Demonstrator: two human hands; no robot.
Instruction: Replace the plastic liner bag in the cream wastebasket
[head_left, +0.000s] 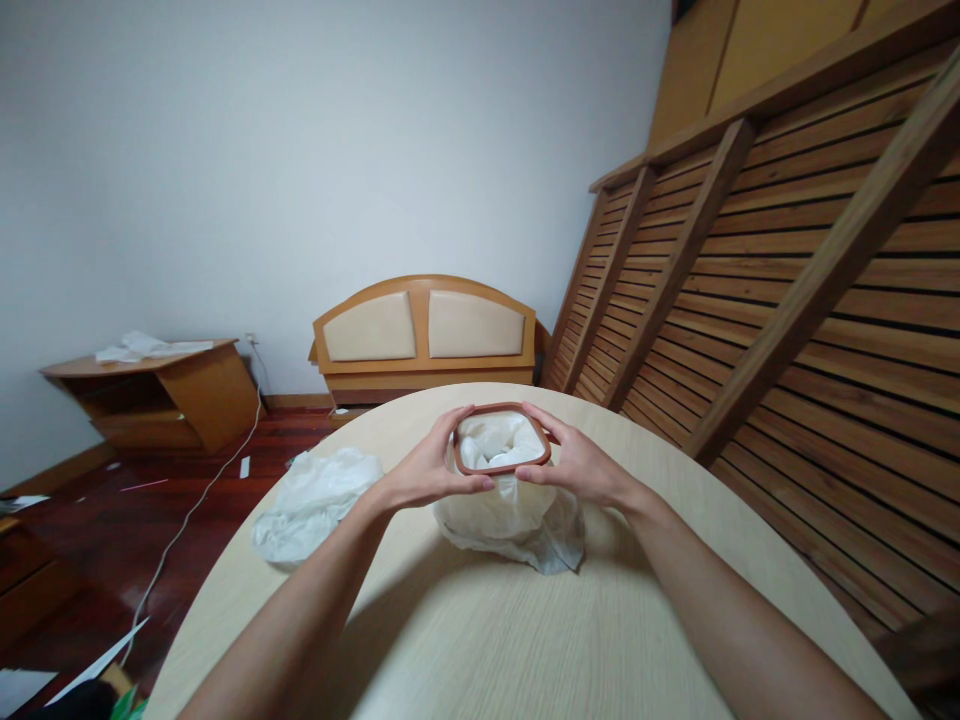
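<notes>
On the round table in front of me stands a small trash bin, its brown rim shaped like a rounded rectangle. A thin white plastic bag lines it, and the loose skirt of the bag hangs around the outside and spreads on the tabletop. My left hand grips the rim at its left side, fingers at the far edge and thumb along the near edge. Opposite it, my right hand grips the right side the same way. The bag hides most of the bin's body.
A crumpled white plastic bag lies on the table beside my left forearm. Beyond the table are a wooden headboard and, at left, a low cabinet. Slatted wooden panels lean at right. A white cable crosses the floor.
</notes>
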